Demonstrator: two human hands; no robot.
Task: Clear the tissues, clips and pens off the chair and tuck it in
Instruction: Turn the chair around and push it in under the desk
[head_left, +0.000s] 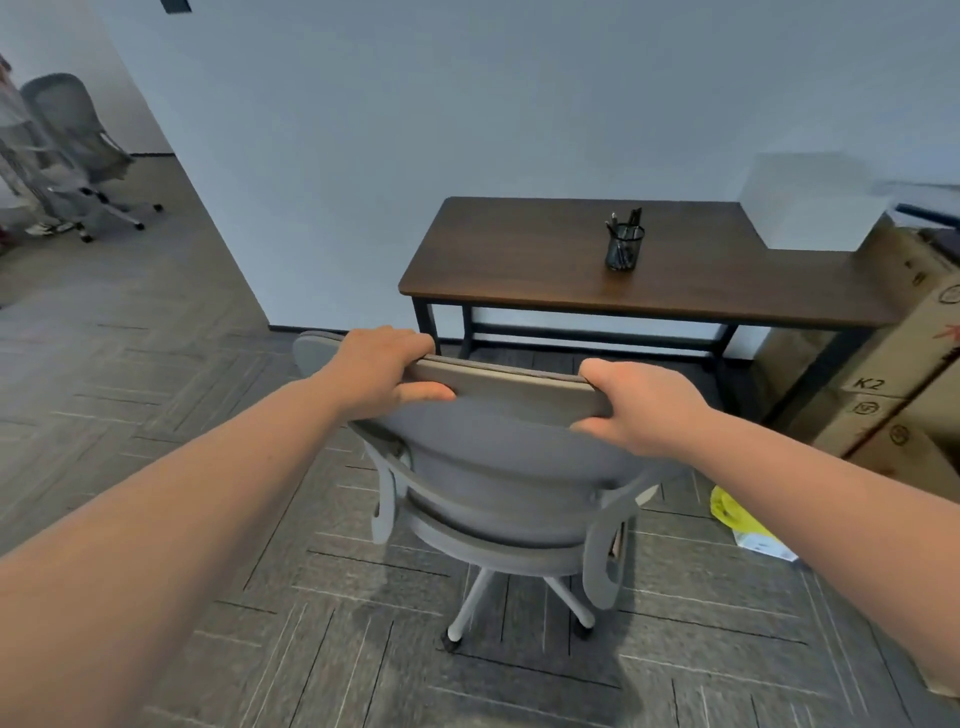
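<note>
A grey office chair (498, 467) on white wheeled legs stands on the floor, its back toward me, a short way in front of a dark wooden desk (519, 260). My left hand (384, 371) grips the left end of the chair's top edge. My right hand (639, 405) grips the right end. On the desk stands a black mesh pen holder (623, 252) with pens in it. The chair's seat is hidden behind its backrest. No tissues or clips show.
Cardboard boxes (893, 384) are stacked right of the desk, with a white box (810, 202) on the desk's far right end. A yellow-green bag (748, 525) lies on the floor by the boxes. Another grey chair (72, 135) stands at far left.
</note>
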